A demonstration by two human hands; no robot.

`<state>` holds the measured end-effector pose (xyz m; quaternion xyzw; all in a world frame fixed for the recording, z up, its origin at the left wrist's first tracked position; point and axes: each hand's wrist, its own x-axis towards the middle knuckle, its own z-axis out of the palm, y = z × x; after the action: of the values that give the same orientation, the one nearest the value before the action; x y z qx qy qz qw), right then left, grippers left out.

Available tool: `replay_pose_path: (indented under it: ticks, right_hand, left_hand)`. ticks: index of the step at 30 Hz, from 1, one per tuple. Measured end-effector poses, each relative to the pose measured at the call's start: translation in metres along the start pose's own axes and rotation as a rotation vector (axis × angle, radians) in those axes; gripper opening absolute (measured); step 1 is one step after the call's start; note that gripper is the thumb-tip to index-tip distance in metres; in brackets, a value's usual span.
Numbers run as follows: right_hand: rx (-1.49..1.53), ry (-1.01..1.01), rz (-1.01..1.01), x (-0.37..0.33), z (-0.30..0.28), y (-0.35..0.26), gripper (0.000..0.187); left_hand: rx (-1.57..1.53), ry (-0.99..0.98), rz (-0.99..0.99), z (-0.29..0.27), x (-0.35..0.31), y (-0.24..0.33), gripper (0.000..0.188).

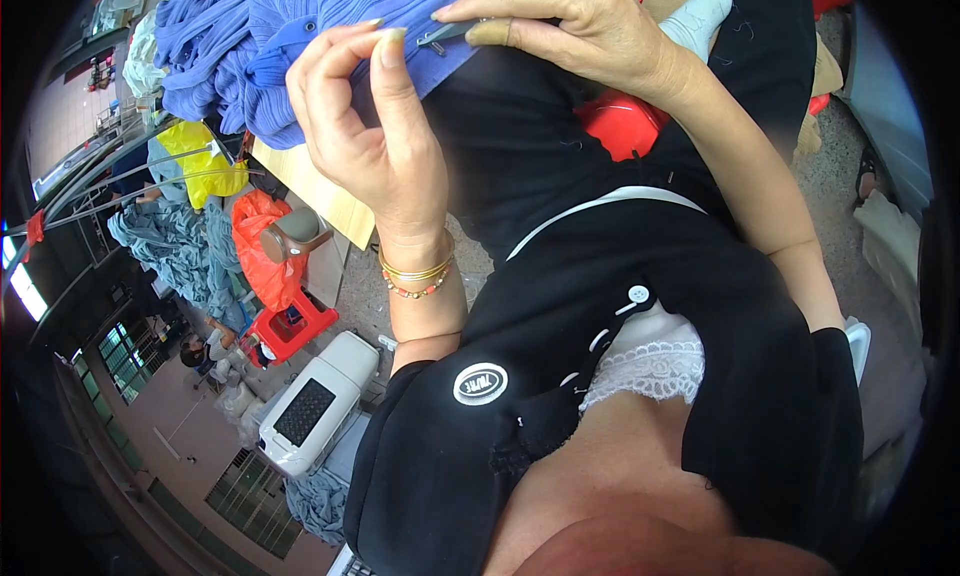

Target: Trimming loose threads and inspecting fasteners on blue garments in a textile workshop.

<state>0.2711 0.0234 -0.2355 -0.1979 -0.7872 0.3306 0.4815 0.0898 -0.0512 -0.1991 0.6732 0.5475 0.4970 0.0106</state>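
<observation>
A blue ribbed knit garment (340, 4) lies bunched at the top of the view, partly over my lap. My left hand (370, 126) is raised at its near side, with thumb and forefinger pinched together; whatever is between them is too small to make out. To the right, my right hand (585, 26) grips a small grey-blue pointed tool (450, 34), perhaps thread snips, its tip pointing toward the left fingertips. A brown covering wraps one right finger. On the garment, a small round eyelet or button (310, 27) shows left of my left fingertips.
A wooden board (315, 193) juts out below the garment. At left are a yellow bag (208, 161), piled grey-blue cloth (180, 246), an orange-red bag (262, 238), a red stool (292, 326) and a white machine (318, 401). Another person (208, 354) is farther off. Something red (620, 124) shows by my legs.
</observation>
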Motion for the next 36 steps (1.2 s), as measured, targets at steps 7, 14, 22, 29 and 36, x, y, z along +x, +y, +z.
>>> replay_pose_path:
  ticks: [7, 14, 22, 29, 36]
  right_hand:
    - [0.238, 0.143, 0.203, -0.016, -0.009, 0.011, 0.028]
    - [0.303, 0.093, 0.305, -0.015, -0.008, 0.006, 0.031]
    - [0.763, 0.102, -0.461, -0.005, 0.021, 0.044, 0.036]
    - [0.1, -0.175, 0.126, -0.004, -0.003, 0.0, 0.038]
    - [0.112, -0.079, 0.107, -0.006, 0.0, 0.0, 0.035]
  left_hand:
    - [0.3, 0.081, -0.023, -0.016, -0.036, -0.029, 0.034]
    - [0.016, 0.235, -0.204, -0.017, -0.06, -0.06, 0.03]
    - [0.23, 0.129, -0.129, -0.061, -0.09, -0.093, 0.008]
    - [0.297, -0.089, -0.157, -0.06, -0.07, -0.083, 0.011]
    - [0.099, 0.082, -0.06, -0.04, -0.024, -0.03, 0.023]
